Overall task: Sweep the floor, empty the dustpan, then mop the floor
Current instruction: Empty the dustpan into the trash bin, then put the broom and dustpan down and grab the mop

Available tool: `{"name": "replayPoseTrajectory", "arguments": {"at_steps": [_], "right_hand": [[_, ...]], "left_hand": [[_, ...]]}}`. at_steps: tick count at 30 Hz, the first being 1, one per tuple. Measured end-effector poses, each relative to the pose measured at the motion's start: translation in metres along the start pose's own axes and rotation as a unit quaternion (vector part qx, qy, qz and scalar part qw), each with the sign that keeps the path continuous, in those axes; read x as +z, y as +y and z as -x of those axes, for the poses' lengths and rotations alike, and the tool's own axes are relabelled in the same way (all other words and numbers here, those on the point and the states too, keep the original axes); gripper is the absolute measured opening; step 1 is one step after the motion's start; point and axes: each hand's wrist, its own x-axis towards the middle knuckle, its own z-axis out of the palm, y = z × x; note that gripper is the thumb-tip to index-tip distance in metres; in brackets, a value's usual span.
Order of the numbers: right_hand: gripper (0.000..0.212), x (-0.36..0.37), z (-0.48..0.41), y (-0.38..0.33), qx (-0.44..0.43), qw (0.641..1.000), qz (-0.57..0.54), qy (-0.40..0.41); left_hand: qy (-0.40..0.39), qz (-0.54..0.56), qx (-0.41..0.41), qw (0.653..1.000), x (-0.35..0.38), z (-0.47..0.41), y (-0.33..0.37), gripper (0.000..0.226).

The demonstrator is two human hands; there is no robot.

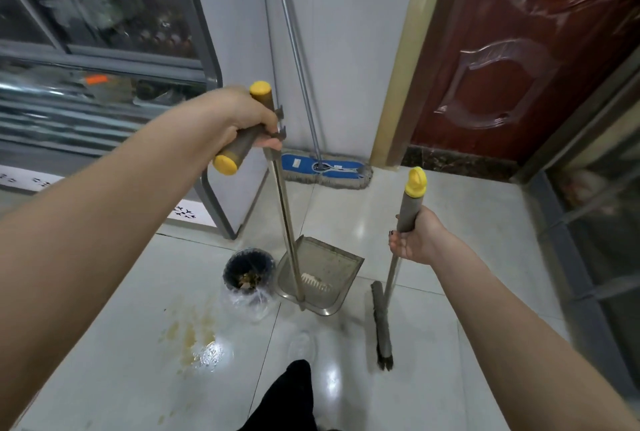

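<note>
While the left hand [242, 117] is gripping the crossbar of the dustpan [323, 269], its pan is tilting just beside the bin [247, 271]; the right hand [417, 238] is curling round the handle of the broom [381, 321], bristles on the floor [467, 230]. At the floor's far edge, the mop [325, 169] is leaning against the wall [346, 50].

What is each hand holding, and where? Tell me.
Left hand grips the dustpan by its top crossbar; right hand grips the broom near the top of its handle.

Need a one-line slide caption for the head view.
Left hand grips the dustpan, right hand the broom; a small bin sits beside the dustpan, a mop leans on the wall.
</note>
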Motion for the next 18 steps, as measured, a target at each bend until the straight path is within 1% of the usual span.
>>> {"name": "replayPoseTrajectory", "arguments": {"at_steps": [5, 8, 10, 13, 16, 18], "right_hand": [[0.036, 0.013, -0.038, -0.042, 0.012, 0.999, 0.004, 0.03], [0.036, 0.024, -0.061, -0.068, 0.024, 0.999, -0.002, 0.048], [0.039, 0.034, -0.078, -0.089, 0.027, 0.998, -0.009, 0.054], [0.045, 0.047, -0.097, -0.113, 0.028, 0.998, -0.027, 0.057], [0.043, 0.06, -0.116, -0.134, 0.029, 0.997, -0.038, 0.062], [0.042, 0.067, -0.128, -0.148, 0.035, 0.997, -0.046, 0.059]], "left_hand": [[-0.042, -0.091, 0.06, 0.993, 0.003, -0.057, 0.027, 0.015], [-0.08, -0.136, 0.109, 0.981, -0.001, -0.094, 0.044, 0.007], [-0.103, -0.204, 0.147, 0.962, -0.004, -0.122, 0.054, 0.004], [-0.128, -0.281, 0.212, 0.927, -0.003, -0.158, 0.064, 0.01], [-0.12, -0.365, 0.272, 0.882, 0.001, -0.189, 0.074, 0.017], [-0.109, -0.417, 0.294, 0.853, 0.002, -0.209, 0.079, 0.017]]}}
